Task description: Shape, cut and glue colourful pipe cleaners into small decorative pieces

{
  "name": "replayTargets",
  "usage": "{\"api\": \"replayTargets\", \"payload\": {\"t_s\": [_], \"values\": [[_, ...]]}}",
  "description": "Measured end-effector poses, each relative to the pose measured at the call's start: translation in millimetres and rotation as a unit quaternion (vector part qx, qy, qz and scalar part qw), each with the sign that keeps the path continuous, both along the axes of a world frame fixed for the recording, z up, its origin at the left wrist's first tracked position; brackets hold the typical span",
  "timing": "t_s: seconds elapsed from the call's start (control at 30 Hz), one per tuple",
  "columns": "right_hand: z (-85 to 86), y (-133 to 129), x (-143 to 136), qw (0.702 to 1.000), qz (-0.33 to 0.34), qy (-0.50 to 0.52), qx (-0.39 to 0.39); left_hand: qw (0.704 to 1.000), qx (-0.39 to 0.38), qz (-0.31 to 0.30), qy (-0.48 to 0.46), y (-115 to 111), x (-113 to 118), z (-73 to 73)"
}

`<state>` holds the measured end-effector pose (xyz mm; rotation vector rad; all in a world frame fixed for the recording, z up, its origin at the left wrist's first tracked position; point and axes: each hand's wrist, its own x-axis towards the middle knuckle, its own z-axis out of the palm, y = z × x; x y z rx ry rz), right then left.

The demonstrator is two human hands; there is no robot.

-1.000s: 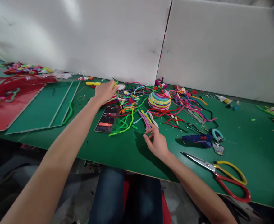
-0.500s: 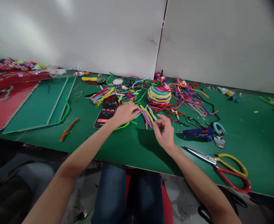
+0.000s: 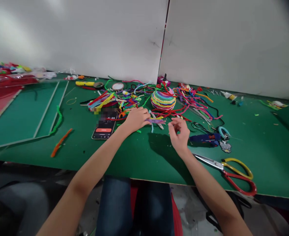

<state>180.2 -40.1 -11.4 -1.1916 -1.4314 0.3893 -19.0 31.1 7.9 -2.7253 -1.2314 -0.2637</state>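
Observation:
Colourful pipe cleaners (image 3: 157, 122) in purple, yellow, white and light blue stick out to the right from under my left hand (image 3: 137, 118). Its fingers are closed over their near end, so that part is hidden. To the right, my right hand (image 3: 180, 133) hovers over the table with fingers curled in towards the thumb, apart from the bundle's tips. Whether anything small sits in that pinch is hidden. Just behind both hands stands a round ball wound in striped pipe cleaners (image 3: 163, 99). Loose red pipe cleaners (image 3: 170, 113) lie in front of it.
A phone (image 3: 104, 126) showing a timer lies left of my left hand. Large scissors (image 3: 223, 165) and a blue glue gun (image 3: 204, 139) lie on the right. More pipe cleaners (image 3: 102, 101) are piled behind, near tape rolls (image 3: 118, 86). Boards (image 3: 31, 114) cover the left side.
The bundle has swung from slanting downwards to lying nearly level under my left hand. My right hand has drawn away from its tips to the right. The view has shifted slightly right.

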Motion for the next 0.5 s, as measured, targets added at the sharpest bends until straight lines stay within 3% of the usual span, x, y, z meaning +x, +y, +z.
{"api": "replayTargets", "payload": {"t_s": [0.1, 0.23, 0.33, 0.43, 0.5], "values": [[-2.0, 0.6, -0.4, 0.999, 0.004, -0.042, -0.024, 0.998, -0.009, 0.034, -0.047, -1.3, 0.2, -1.6], [-5.4, 1.5, -4.6, 0.994, 0.066, -0.054, -0.073, 0.962, -0.05, 0.11, -0.246, -7.0, 8.2, -3.3], [-9.2, 4.0, -8.1, 0.984, 0.127, 0.036, -0.121, 0.931, -0.109, 0.055, -0.345, -16.6, 18.6, -3.0], [-11.7, 7.4, -8.2, 0.964, 0.159, 0.145, -0.159, 0.934, -0.171, -0.049, -0.309, -26.4, 28.9, -3.5], [-11.0, 9.4, -6.2, 0.958, 0.14, 0.19, -0.166, 0.93, -0.214, -0.096, -0.283, -29.6, 32.3, -4.0]]}}
